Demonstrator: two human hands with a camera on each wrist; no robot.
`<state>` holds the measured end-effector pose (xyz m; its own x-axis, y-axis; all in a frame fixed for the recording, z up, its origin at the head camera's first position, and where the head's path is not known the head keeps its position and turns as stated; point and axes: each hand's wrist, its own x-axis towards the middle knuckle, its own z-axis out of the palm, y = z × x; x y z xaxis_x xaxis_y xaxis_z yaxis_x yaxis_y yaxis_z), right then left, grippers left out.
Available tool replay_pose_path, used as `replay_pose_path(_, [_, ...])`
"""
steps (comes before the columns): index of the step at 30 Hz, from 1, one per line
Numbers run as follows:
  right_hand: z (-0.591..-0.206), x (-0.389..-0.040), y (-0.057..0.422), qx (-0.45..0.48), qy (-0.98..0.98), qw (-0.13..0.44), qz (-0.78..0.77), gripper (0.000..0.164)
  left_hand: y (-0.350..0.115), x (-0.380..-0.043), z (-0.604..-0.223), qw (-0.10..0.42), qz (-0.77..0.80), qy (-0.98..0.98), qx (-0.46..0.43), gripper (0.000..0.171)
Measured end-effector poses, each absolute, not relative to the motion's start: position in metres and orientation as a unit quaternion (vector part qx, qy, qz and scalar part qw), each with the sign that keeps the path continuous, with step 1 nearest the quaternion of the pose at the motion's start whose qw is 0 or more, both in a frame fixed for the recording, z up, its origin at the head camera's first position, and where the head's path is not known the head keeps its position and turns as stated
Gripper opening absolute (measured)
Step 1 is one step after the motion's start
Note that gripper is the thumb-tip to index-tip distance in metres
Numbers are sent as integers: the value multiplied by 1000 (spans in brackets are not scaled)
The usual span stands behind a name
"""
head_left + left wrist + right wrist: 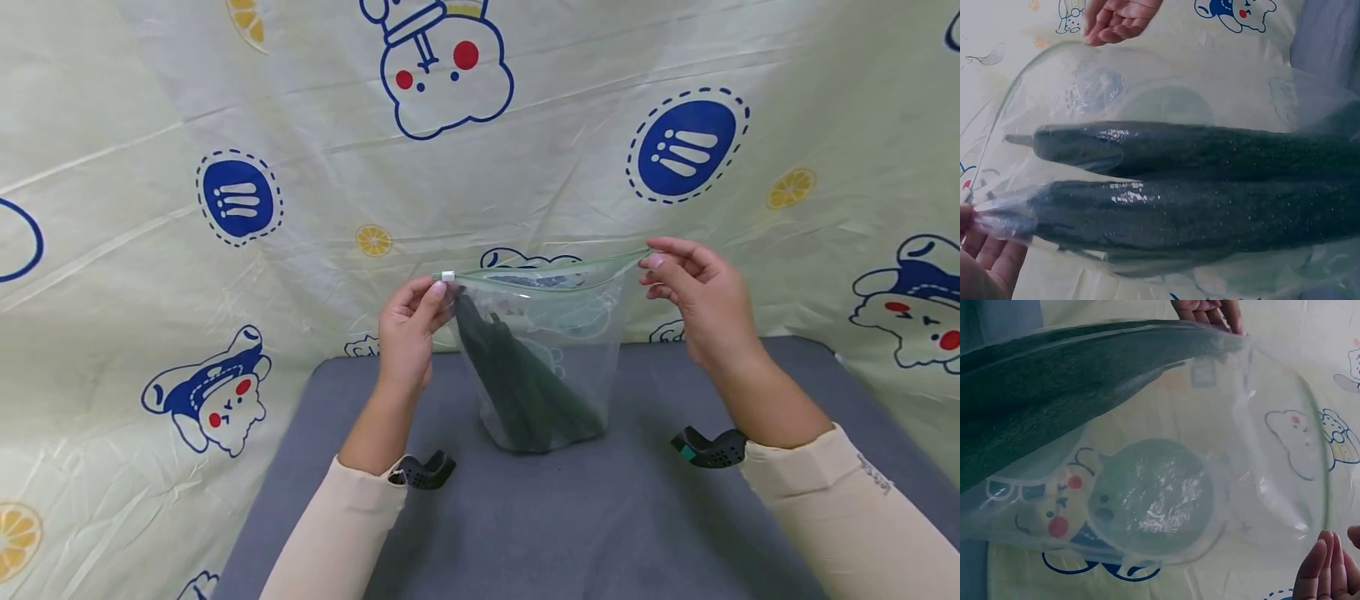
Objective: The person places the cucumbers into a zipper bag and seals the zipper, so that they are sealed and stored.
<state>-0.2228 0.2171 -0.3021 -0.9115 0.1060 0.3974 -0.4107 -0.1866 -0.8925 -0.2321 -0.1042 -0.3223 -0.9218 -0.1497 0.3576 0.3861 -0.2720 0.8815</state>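
Note:
A clear zip slider bag [585, 333] with a green-edged mouth stands on the table, its top spread between both hands. Dark green cucumbers [517, 392] lean inside it, stem ends toward the upper left; up close, two cucumbers [1210, 215] lie side by side. My left hand [405, 329] pinches the top left corner, beside the white slider [447, 276]. At the top right corner, my right hand [708, 296] holds the bag's edge between thumb and index finger, other fingers loosely bent. The mouth gapes slightly between them.
The bag's base rests on a grey table [555, 525]. Behind and around the table hangs a pale cloth [525, 183] printed with cartoon figures and orange slices. A black camera mount [427, 471] sits at the left wrist, another black mount [708, 448] at the right.

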Motion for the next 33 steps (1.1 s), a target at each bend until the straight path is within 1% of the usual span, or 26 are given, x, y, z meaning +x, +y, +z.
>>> replay_pose_path(3, [-296,-219,212,142,-634,191,736,37,-101,-233,-320,173,-793,-576,-93,11])
replay_pose_path(6, [-289,-215,201,155,-687,204,680,34,-98,-234,-319,178,-793,-576,-89,10])
replay_pose_path(11, [-278,-211,179,175,-769,203,580,32,-92,-235,-318,177,-790,-580,-92,7])
replay_pose_path(14, [-273,-211,164,190,-793,183,549,35,-88,-235,-317,175,-791,-580,-89,7])
replay_pose_path(18, [-266,-216,146,203,-814,135,528,37,-84,-234,-316,174,-787,-586,-86,6])
replay_pose_path(20, [-264,-220,139,206,-821,121,519,36,-82,-233,-314,172,-782,-593,-85,7])
replay_pose_path(29, [-257,-234,113,230,-836,95,490,34,-79,-229,-312,167,-777,-600,-94,15])
replay_pose_path(33, [-256,-236,105,234,-836,88,488,30,-79,-226,-312,162,-772,-605,-107,20])
